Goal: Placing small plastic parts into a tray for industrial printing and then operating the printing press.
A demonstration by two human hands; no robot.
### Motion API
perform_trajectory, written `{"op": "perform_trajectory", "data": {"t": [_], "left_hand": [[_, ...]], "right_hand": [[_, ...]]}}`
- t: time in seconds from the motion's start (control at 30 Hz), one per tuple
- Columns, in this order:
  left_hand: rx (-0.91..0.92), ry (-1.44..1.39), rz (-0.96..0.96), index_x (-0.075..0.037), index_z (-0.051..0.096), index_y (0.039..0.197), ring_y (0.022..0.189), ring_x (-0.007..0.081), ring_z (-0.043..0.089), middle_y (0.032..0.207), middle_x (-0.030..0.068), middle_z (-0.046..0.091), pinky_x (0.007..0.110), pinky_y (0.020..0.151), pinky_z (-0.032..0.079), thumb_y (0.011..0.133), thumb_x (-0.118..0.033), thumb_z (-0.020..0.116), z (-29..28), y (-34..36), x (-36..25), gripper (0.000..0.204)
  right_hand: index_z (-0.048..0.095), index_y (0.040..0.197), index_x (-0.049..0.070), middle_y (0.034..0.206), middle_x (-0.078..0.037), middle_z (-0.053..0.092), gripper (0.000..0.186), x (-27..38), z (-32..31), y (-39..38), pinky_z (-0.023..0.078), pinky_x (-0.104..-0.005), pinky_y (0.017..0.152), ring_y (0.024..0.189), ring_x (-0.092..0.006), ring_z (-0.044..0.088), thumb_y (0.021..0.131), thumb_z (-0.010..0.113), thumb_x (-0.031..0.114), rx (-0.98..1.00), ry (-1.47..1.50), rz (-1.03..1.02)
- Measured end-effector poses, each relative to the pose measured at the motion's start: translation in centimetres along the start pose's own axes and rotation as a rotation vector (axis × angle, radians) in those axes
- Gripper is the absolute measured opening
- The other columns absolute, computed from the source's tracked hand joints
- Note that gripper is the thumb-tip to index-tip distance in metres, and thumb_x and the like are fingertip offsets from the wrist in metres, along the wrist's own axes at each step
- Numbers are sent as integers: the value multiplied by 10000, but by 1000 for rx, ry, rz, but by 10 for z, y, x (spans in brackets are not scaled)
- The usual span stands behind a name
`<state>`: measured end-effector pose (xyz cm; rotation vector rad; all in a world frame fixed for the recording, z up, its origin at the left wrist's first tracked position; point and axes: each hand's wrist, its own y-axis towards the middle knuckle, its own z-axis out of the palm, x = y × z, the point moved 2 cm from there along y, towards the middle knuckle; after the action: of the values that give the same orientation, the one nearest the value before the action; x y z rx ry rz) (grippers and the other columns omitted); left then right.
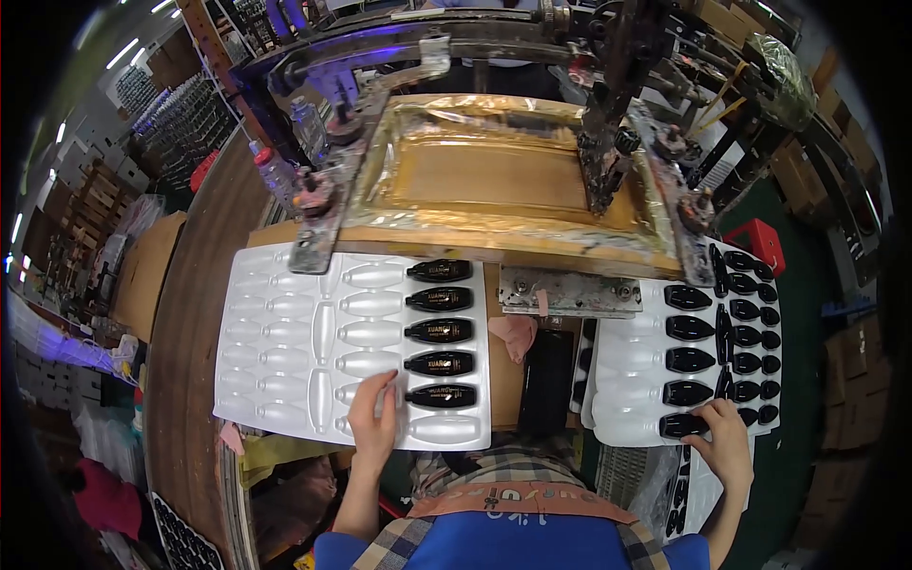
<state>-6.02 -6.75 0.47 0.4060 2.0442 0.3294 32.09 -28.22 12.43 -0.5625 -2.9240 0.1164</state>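
On the left, a white moulded tray point(272, 414) holds a column of black bottles, including one printed bottle point(440, 396), lying flat in its right-hand hollows. My left hand point(373, 425) hovers over that tray beside the lowest printed bottle, thumb and fingers apart, holding nothing. A second white tray point(627, 375) on the right carries several rows of plain glossy black bottles. At its near edge, my right hand point(726, 445) has its fingertips on a plain black bottle point(682, 425); the grip's underside is hidden.
A screen-printing frame point(494, 242) with a yellowish mesh sits ahead, clamped under dark metal arms. Below it are a metal plate point(570, 296), a pink cloth point(515, 337) and a black block point(546, 380). A red-capped bottle point(274, 176) stands far left; a red crate point(757, 245) is right.
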Motion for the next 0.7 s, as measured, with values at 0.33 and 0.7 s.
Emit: {"op": "perform_trajectory", "data": {"t": [0.33,0.7], "left_hand": [[117,-81,396,-15,580,974,919,282,559,959,154,587,320,818,422,765,-52,591,69,138,-77,213],[295,-50,392,-36,566,1026,872,233,549,929,93,599,327,794,426,822,-142,542,157,227,-55,231]], "right_hand": [[530,752,11,752,-107,531,158,-18,46,14,428,-334,543,615,-258,538,696,655,90,-303,186,-10],[590,912,10,859,-109,550,454,-2,2,-11,433,-357,717,822,-292,523,577,740,279,-176,101,-169]]}}
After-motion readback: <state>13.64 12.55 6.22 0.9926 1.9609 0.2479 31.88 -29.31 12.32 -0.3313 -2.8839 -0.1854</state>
